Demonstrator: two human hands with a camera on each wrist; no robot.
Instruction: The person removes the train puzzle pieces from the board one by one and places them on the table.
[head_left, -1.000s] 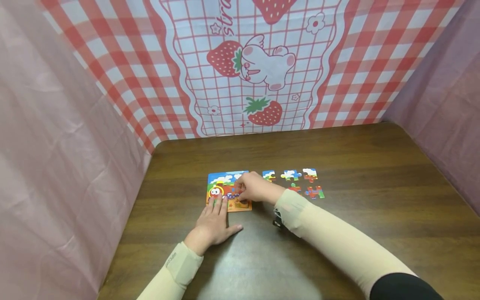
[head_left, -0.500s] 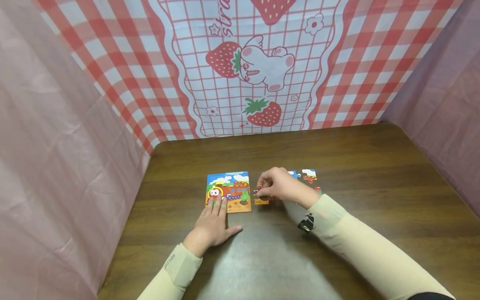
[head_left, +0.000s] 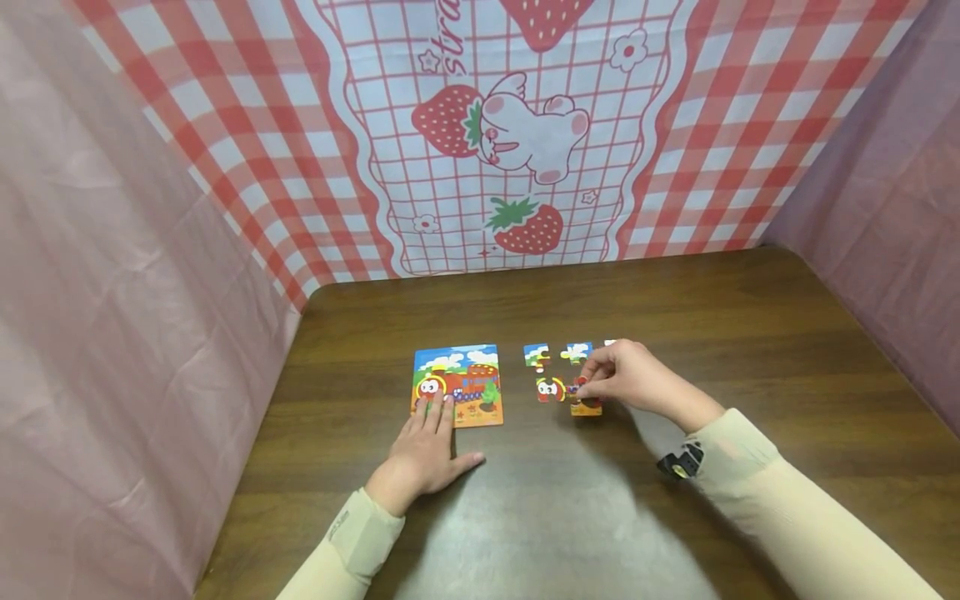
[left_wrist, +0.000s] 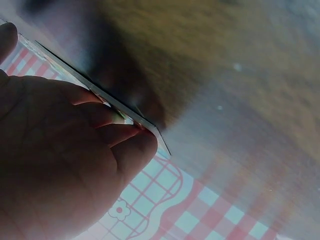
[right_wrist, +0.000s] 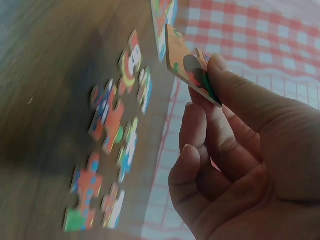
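In the head view my left hand (head_left: 420,457) rests with straight fingers on the lower left of a square train picture card (head_left: 476,379). The left wrist view catches its fingertips along the edge of the card (left_wrist: 95,89). My right hand (head_left: 637,379) pinches an orange jigsaw puzzle piece (right_wrist: 189,66) between thumb and forefinger. This piece has a straight outer edge, with dark and green patches. It hangs over the loose puzzle pieces, right beside the piece with the train's eyes (head_left: 551,389). Some loose pieces are hidden behind my right hand.
Several loose puzzle pieces (right_wrist: 85,192) lie in two rows on the brown wooden table (head_left: 375,317). A cloud piece (head_left: 578,352) and a corner piece (head_left: 536,355) are in the far row. A red-checked strawberry cloth (head_left: 525,150) hangs behind the table, with pink curtains (head_left: 135,300) at both sides.
My right hand has moved right with the orange puzzle piece, from over the picture card to over the loose pieces. The card's lower right corner is uncovered. My left hand has stayed put.
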